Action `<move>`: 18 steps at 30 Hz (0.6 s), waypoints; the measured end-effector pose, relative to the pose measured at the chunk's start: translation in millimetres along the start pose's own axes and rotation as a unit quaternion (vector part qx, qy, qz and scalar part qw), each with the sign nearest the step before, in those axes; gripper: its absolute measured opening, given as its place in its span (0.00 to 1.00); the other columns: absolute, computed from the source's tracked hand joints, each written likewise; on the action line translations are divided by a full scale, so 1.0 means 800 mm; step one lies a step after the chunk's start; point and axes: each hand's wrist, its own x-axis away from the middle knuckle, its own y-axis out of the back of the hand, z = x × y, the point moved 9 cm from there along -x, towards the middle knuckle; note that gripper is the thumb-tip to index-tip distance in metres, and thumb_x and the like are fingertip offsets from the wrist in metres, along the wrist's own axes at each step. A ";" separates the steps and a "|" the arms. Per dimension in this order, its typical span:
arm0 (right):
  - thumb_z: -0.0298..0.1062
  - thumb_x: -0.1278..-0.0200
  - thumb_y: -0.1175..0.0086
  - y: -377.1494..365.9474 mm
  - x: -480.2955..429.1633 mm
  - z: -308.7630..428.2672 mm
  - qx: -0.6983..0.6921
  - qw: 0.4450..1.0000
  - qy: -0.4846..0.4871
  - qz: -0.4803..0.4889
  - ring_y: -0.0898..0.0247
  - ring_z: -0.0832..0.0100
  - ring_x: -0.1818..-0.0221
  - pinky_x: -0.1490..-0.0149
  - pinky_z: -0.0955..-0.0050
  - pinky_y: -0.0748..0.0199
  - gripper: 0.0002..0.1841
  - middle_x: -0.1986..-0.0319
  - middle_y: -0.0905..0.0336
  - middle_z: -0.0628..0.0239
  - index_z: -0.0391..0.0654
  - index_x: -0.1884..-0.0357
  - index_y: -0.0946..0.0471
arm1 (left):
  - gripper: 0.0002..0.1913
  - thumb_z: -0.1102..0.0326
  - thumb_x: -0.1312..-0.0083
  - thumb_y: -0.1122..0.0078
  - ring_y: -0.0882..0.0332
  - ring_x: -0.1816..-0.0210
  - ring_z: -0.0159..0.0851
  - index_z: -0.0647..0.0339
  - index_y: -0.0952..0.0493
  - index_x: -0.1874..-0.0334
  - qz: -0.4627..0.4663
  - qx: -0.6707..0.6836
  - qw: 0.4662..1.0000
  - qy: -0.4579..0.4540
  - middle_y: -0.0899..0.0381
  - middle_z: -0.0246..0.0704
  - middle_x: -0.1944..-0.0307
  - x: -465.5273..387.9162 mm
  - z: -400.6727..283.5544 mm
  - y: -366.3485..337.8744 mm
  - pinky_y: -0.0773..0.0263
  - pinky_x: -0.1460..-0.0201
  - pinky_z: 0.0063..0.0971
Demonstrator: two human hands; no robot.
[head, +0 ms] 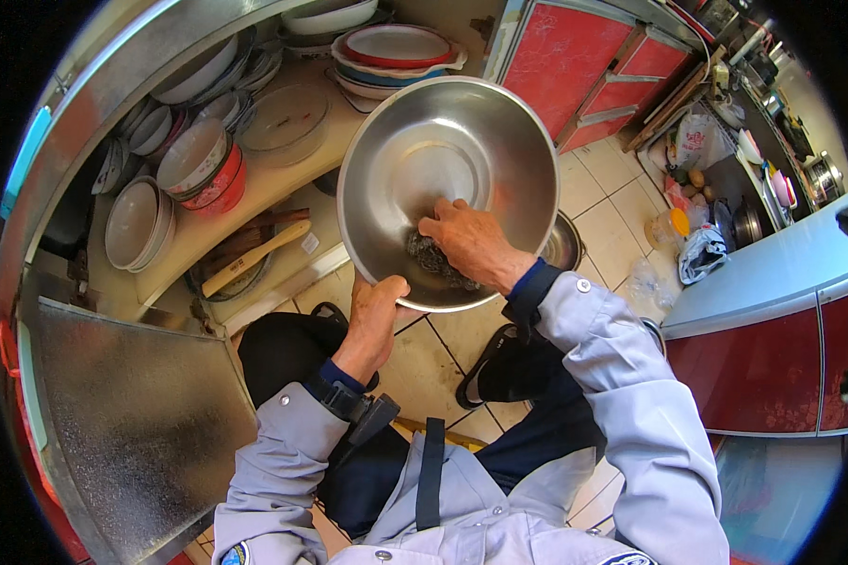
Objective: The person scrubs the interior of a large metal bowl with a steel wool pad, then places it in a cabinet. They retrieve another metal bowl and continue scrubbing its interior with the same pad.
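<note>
A large stainless steel basin point(509, 141) is held tilted over the tiled floor, its inside facing up. My left hand point(372, 318) grips its near rim at the lower left, thumb over the edge and fingers hidden beneath. Inside the basin, my right hand point(470, 244) is closed on dark, tangled scouring wire point(430, 258), which rests against the lower inner wall. Part of the wire lies under my fingers and palm. To the left of the basin, a clear glass dish point(286, 123) sits on the cabinet shelf.
The open cabinet shelf point(254, 205) holds stacked bowls point(198, 159) and plates point(398, 46). A wooden rolling pin point(254, 258) lies on the lower level. A metal pot point(565, 244) stands on the floor behind the basin. An open cabinet door point(141, 417) is at left, a refrigerator point(756, 353) at right.
</note>
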 end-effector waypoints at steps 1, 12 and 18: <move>0.27 0.38 0.45 -0.020 0.000 0.000 -0.003 0.997 -0.012 0.072 0.23 0.49 0.52 0.55 0.51 0.21 0.12 0.58 0.24 0.57 0.53 0.53 0.22 | 0.26 0.70 0.40 0.45 0.23 0.47 0.39 0.67 0.33 0.38 -0.012 -0.010 1.000 0.001 0.25 0.38 0.47 0.001 0.000 0.003 0.19 0.46 0.40; 0.26 0.43 0.44 0.014 -0.025 0.055 -0.011 0.999 0.025 -0.037 0.22 0.49 0.53 0.60 0.54 0.18 0.14 0.57 0.22 0.52 0.47 0.54 0.19 | 0.28 0.74 0.42 0.51 0.20 0.49 0.40 0.67 0.35 0.36 0.025 -0.011 0.999 0.035 0.25 0.37 0.48 -0.009 0.019 0.002 0.17 0.50 0.37; 0.29 0.38 0.46 0.017 -0.034 0.015 -0.024 0.993 -0.057 -0.098 0.22 0.49 0.54 0.58 0.50 0.21 0.12 0.59 0.23 0.53 0.50 0.53 0.20 | 0.28 0.73 0.41 0.51 0.20 0.54 0.38 0.65 0.36 0.34 0.022 -0.032 0.998 0.040 0.25 0.37 0.50 -0.008 0.030 0.006 0.18 0.56 0.35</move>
